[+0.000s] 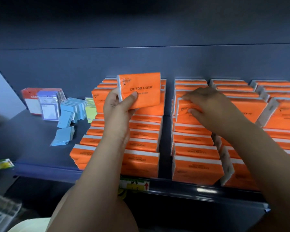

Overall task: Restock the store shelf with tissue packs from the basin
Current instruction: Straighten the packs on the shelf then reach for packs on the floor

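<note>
Left hand grips one orange tissue pack, thumb across the front face, fingers curled behind the pack's left edge. Pack is upright, "COTTON TISSUE" print facing camera, held off the stock, straight above the price label and far back from it. Most of the pack sticks out up and right of the grip.

Right hand is up and right of the price label, pinching a second pack: fingertips hooked over its top left edge, thumb pressed on the front face. That pack stands tilted on top of the stock, its right half clear of the hand.

Orange stacks fill the shelf directly behind the price label and all the way right of it, in rows running front to back, most packs lying flat with print upside down. A narrow dark gap splits the rows just right of the label.

Far left of the label and further back: loose pale blue packets, some fallen flat, a yellow-green bunch, then purple carded items and red carded items standing up.

Shelf is dark blue-grey metal with a matching back panel. The price label sits on the shelf's front rail. Dim lighting, upper part in shadow.
</note>
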### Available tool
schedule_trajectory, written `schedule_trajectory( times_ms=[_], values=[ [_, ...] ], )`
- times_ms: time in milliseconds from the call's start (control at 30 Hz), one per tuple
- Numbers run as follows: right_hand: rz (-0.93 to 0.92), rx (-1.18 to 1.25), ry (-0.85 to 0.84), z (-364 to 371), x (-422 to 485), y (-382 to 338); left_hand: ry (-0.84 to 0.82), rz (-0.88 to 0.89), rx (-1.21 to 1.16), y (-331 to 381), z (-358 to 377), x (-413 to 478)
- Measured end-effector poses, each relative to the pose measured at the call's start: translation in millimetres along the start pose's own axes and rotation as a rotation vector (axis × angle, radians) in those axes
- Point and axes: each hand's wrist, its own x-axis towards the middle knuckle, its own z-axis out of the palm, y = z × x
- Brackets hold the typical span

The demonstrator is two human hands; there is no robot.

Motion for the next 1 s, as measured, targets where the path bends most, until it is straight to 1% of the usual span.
schedule_trajectory(
  times_ms=[133, 367, 567, 733, 800, 867, 1000],
  values=[
    [-0.005, 0.019, 0.039, 4, 3, -3, 0.011, -0.019, 0.035, 4, 2, -5],
    [-0.012, -0.091, 0.121, 10, 1, -13, 0.013, -0.059, 0.019, 5, 2, -5],
    [-0.01, -0.116, 0.285, 8, 1, -26, 0.024, -0.092, 0.001, 7, -4, -2],
    [-0.003, -0.036, 0.387, 9, 4, -47, 0.007, -0.081, 0.012, 9, -4, -4],
    [0.042, 0.06, 0.376, 11, 4, -60, -0.016, -0.072, 0.022, 9, -3, -5],
    [0.095, 0.195, 0.328, 10, 5, -72, -0.034, -0.061, 0.027, 9, -3, -6],
    [0.175, 0.489, 0.101, 5, 7, -90, -0.032, -0.032, 0.035, 9, -3, -7]
  ],
)
